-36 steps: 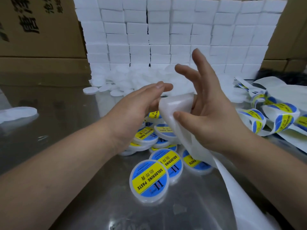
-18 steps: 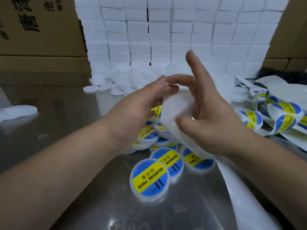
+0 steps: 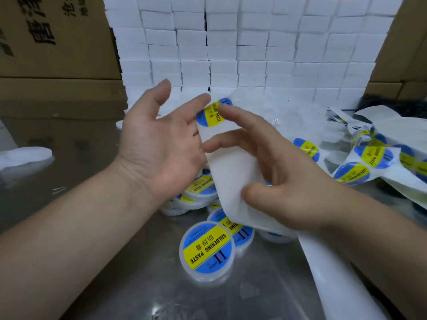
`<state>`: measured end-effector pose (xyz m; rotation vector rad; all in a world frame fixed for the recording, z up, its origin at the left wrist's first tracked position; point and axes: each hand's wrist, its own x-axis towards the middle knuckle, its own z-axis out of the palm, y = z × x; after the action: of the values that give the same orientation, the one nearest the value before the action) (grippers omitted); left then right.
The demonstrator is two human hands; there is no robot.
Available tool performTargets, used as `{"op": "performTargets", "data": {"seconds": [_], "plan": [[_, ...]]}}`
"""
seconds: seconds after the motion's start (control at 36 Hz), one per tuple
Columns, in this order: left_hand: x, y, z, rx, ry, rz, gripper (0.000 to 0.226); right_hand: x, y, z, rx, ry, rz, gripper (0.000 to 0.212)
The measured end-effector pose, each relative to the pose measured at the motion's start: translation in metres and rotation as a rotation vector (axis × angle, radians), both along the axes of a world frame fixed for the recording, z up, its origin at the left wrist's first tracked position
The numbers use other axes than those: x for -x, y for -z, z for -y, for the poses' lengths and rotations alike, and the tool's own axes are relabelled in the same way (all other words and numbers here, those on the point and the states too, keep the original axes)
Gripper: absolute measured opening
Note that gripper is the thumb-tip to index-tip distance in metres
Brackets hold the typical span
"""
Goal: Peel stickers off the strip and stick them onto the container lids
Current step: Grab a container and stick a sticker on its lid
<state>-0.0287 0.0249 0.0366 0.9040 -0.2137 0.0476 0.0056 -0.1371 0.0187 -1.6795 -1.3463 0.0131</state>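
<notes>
White backing strip [image 3: 228, 181] rises between our hands above the bench [image 3: 92, 273]; our right hand [image 3: 288, 181] grips it with thumb and curled fingers. Our left hand [image 3: 159, 144] is palm up, fingers straight, fingertips touching the blue-and-yellow sticker [image 3: 211, 113] at the strip's far end. Labelled lids [image 3: 208, 249] lie beneath, nearer us.

Bright overhead light, table [image 3: 69, 181] glare, edges warped, slight blur.

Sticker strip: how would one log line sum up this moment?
right hand: holds strip | left hand: open, fingertips at sticker | sticker: at strip's top | labelled lids: on table
</notes>
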Motion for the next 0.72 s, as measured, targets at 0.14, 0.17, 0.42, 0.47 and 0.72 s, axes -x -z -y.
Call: {"op": "performTargets", "data": {"seconds": [0.14,0.17,0.42,0.47,0.72], "plan": [[-0.001,-0.004,-0.006,0.034,-0.119,0.003,0.066,0.003,-0.002,0.002,-0.033,-0.013,-0.050,0.074],[-0.001,-0.005,-0.007,0.057,-0.123,0.009,0.065,0.003,-0.001,0.002,-0.042,-0.030,-0.076,0.072],[-0.003,-0.003,0.000,-0.044,-0.180,0.009,0.064,-0.001,-0.003,0.000,-0.427,0.383,-0.186,0.019],[-0.001,-0.002,0.005,-0.086,-0.153,0.035,0.064,-0.006,-0.007,-0.001,-0.382,0.526,-0.230,0.012],[0.002,0.006,0.013,-0.295,-0.119,0.076,0.066,-0.011,0.001,-0.006,-0.179,0.349,-0.484,0.017]]}}
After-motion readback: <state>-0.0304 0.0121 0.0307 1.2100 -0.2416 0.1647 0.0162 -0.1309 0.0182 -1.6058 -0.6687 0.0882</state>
